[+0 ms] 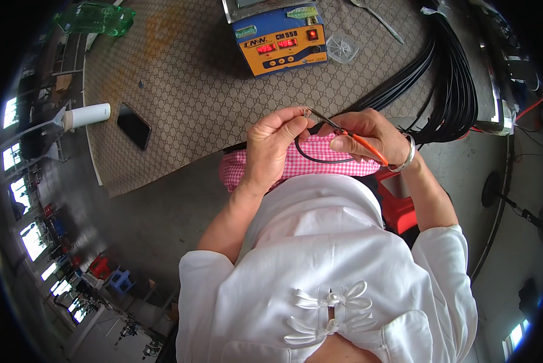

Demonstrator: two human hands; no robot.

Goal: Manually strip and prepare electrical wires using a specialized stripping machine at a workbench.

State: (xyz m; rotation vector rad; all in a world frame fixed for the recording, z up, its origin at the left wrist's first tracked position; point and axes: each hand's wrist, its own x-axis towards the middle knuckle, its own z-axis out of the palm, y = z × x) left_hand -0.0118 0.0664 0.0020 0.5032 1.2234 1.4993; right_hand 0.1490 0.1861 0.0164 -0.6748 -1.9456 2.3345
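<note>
My left hand is closed in a pinch around the end of a thin black cable, whose loop hangs below the fingers. A small pale bit shows at the fingertips, too small to make out. In my right hand are orange-handled pliers, their slim dark jaws reaching to the left fingertips. Whether the jaws grip the cable end cannot be seen. Both hands are over my lap at the table's near edge, above a pink checked cloth.
On the patterned table stands a yellow-and-blue powered box with red displays. Beside it lies a clear plastic dish. A thick bundle of black cables lies right, a phone and white bottle left. A red stool is below.
</note>
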